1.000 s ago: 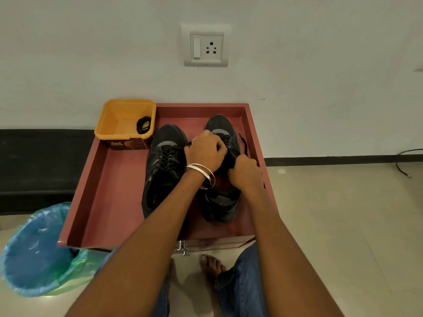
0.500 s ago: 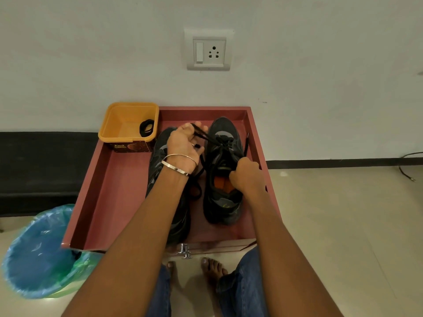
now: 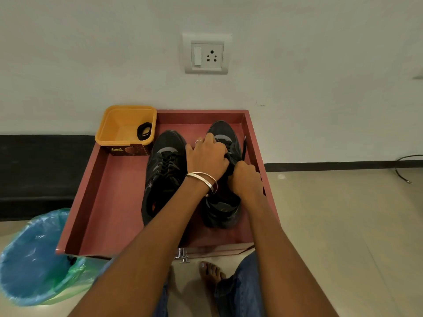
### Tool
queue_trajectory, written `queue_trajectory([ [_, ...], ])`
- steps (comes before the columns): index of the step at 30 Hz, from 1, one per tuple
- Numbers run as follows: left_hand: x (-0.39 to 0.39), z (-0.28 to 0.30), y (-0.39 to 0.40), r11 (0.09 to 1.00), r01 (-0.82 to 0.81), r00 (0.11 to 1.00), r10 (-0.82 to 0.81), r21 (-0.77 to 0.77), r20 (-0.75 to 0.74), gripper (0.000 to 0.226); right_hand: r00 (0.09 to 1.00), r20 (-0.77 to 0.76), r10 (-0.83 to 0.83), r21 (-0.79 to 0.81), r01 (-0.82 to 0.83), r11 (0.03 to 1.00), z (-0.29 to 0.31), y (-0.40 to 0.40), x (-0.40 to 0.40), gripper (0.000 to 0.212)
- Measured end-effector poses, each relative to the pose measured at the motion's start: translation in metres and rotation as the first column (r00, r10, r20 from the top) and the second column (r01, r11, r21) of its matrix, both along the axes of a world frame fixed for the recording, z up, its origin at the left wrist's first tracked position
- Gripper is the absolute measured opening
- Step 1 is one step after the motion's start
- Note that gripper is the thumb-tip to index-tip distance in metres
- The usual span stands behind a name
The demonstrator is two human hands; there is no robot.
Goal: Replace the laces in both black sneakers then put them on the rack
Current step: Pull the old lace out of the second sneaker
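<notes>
Two black sneakers stand side by side in a reddish-brown tray (image 3: 109, 191). The left sneaker (image 3: 163, 170) has its black lace threaded through. My left hand (image 3: 207, 157), with bangles at the wrist, lies over the laced area of the right sneaker (image 3: 223, 209), its fingers curled on the lace there. Beside it my right hand (image 3: 246, 177) grips the tongue and lace at the sneaker's right side. A loose end of the black lace (image 3: 243, 148) sticks up along the sneaker's right side. The eyelets under my hands are hidden.
An orange tub (image 3: 121, 126) at the tray's back left corner holds a coiled black lace (image 3: 144, 131). A bin lined with a blue bag (image 3: 34, 255) stands on the floor at the left. My bare foot (image 3: 211, 274) rests below the tray. Behind is a white wall with a socket (image 3: 207, 56).
Half a second ago my left hand was up at the left, pulling the lace taut; it has come back down onto the right sneaker. My right hand stays on the sneaker.
</notes>
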State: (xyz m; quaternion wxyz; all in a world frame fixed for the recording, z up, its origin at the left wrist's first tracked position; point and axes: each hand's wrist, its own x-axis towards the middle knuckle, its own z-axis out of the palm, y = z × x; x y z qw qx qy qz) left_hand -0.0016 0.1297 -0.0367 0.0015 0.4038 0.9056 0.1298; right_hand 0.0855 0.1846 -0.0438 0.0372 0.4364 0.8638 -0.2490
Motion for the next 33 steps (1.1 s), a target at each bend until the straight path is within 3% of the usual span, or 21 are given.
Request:
queue_trajectory([
  [4,0.002,-0.006,0.005,0.998,-0.065,0.988,0.062,-0.017,-0.139,0.016,1.000,-0.012,-0.002,0.007,0.002,1.000,-0.001,0.000,-0.001,0.024],
  [8,0.004,-0.005,0.006,0.999,-0.032,0.992,0.030,-0.012,-0.126,0.020,1.000,-0.012,-0.014,-0.002,0.014,1.000,-0.001,0.000,-0.001,0.022],
  [12,-0.005,0.006,0.003,0.995,-0.099,0.977,0.093,0.021,0.190,0.017,1.000,0.004,-0.026,-0.022,0.026,0.999,0.002,-0.002,-0.001,0.024],
  [15,-0.016,0.011,-0.004,0.960,-0.184,0.870,0.058,0.213,0.489,0.009,0.999,0.016,-0.036,-0.028,0.037,0.999,0.004,-0.003,-0.001,0.024],
  [17,-0.022,0.017,-0.015,0.915,-0.259,0.753,-0.008,0.309,0.658,0.020,0.999,0.029,-0.043,-0.026,0.043,0.999,0.006,-0.003,-0.001,0.023],
  [20,-0.029,0.031,-0.031,0.766,-0.393,0.557,-0.242,0.509,0.794,0.029,0.998,0.040,-0.039,-0.024,0.040,0.999,0.008,-0.004,-0.002,0.024],
  [22,-0.032,0.040,-0.038,0.570,-0.543,0.401,-0.470,0.617,0.786,0.027,0.998,0.045,-0.035,-0.028,0.037,0.999,0.008,-0.004,-0.002,0.023],
  [24,-0.037,0.049,-0.043,0.352,-0.711,0.272,-0.660,0.609,0.700,0.024,0.998,0.047,-0.038,-0.030,0.039,0.999,0.008,-0.004,-0.002,0.024],
  [26,-0.042,0.054,-0.048,0.194,-0.806,0.178,-0.822,0.559,0.541,0.017,0.998,0.047,-0.035,-0.024,0.036,0.999,0.008,-0.004,-0.001,0.023],
  [28,-0.042,0.054,-0.048,0.179,-0.819,0.136,-0.862,0.546,0.488,0.009,0.999,0.045,-0.029,-0.025,0.031,0.999,0.007,-0.004,-0.002,0.022],
  [30,-0.038,0.051,-0.042,0.304,-0.730,0.214,-0.749,0.612,0.627,0.016,0.999,0.037,-0.027,-0.025,0.028,0.999,0.006,-0.004,-0.003,0.020],
  [32,-0.030,0.042,-0.033,0.488,-0.502,0.500,-0.509,0.714,0.700,0.018,0.999,0.030,-0.025,-0.013,0.025,1.000,0.005,-0.004,-0.002,0.016],
  [33,-0.027,0.036,-0.028,0.591,-0.350,0.660,-0.394,0.727,0.639,0.014,0.999,0.033,-0.022,-0.006,0.022,1.000,0.005,-0.004,-0.002,0.015],
])
